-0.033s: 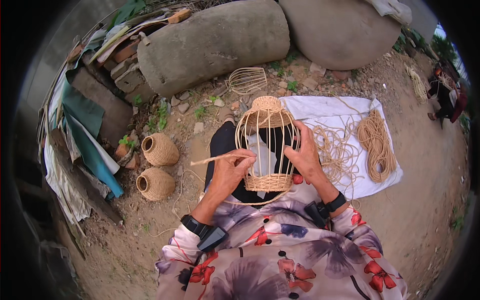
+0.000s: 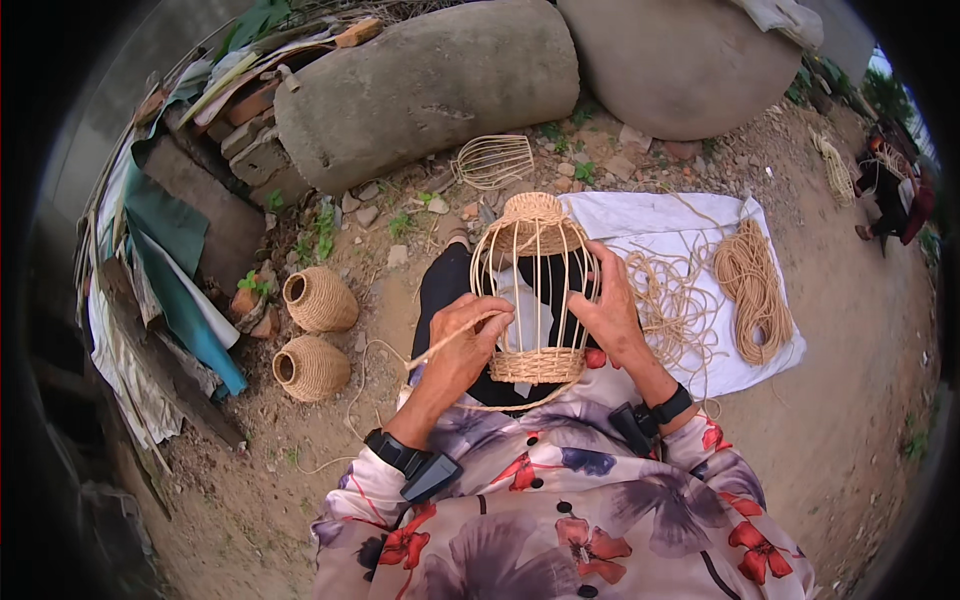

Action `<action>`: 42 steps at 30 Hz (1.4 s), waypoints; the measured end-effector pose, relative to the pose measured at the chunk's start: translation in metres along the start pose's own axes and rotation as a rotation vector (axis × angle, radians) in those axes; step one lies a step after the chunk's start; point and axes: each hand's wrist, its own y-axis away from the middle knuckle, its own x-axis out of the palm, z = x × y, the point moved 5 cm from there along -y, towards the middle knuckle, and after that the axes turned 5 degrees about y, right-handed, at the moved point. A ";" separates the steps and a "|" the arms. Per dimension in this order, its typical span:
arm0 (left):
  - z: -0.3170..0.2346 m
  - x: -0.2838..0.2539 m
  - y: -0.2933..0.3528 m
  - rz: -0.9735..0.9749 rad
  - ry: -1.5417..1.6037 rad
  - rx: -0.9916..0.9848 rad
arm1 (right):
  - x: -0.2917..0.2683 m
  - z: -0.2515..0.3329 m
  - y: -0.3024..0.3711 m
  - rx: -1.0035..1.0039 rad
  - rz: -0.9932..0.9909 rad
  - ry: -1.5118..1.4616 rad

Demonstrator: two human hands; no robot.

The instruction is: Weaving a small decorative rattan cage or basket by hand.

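On my lap stands a half-woven basket (image 2: 539, 366), with woven bands at its top and bottom and bare upright ribs between. My right hand (image 2: 608, 302) grips its right side, thumb in front and fingers round the ribs. At the left ribs, my left hand (image 2: 466, 338) is closed, pinching a twisted straw-coloured cord (image 2: 445, 343) between thumb and fingers. The cord's end slants down to the left across the back of this hand. Another length of cord curves below the basket's base.
A coil of cord (image 2: 752, 290) and loose strands (image 2: 668, 305) lie on a white sheet (image 2: 625, 215) at right. Two finished small baskets (image 2: 318, 300) rest on the dirt at left. Beyond are a bare rib frame (image 2: 494, 161) and a concrete cylinder (image 2: 430, 90). Someone (image 2: 905, 200) sits far right.
The cord's free end has swung from pointing left to slanting down and left. My left hand has turned slightly; my right hand and the basket look the same.
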 end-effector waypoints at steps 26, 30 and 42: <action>0.033 -0.031 0.048 -0.014 0.115 -0.373 | 0.001 -0.023 -0.003 -0.069 -0.039 0.168; 0.017 -0.023 0.022 -0.046 0.224 -0.260 | 0.003 -0.034 -0.005 0.011 -0.002 0.127; 0.015 0.010 -0.001 -0.028 -0.160 -0.122 | -0.001 -0.028 -0.002 0.071 0.004 0.060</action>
